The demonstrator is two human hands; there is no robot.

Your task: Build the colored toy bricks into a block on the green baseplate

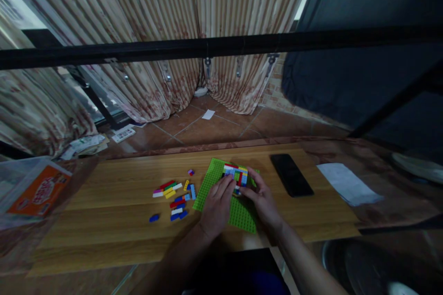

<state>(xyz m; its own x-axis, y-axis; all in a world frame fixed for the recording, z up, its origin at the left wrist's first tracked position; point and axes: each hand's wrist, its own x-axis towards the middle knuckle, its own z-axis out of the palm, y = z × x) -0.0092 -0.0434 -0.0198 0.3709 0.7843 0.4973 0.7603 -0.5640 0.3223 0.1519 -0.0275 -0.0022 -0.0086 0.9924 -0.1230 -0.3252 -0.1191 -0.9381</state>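
Note:
A green studded baseplate (244, 215) lies at an angle on the wooden board. On its upper part sits a small structure of toy bricks (240, 174) in white, red, yellow, light blue and green. My left hand (218, 200) reaches over the structure's left side, its fingers together and pressed on the bricks. Around the right side curls my right hand (263, 198), thumb near the front edge and fingers behind, gripping the structure. The left fingertips partly cover the bricks, so any small piece under them is hidden.
Several loose bricks (169, 192) lie left of the baseplate, with a blue brick (154, 218) apart from them. A black phone (291, 175) rests to the right, near a white paper (348, 183). A plastic bag with an orange label (38, 191) stands far left. A dark bar (221, 46) crosses beyond the board.

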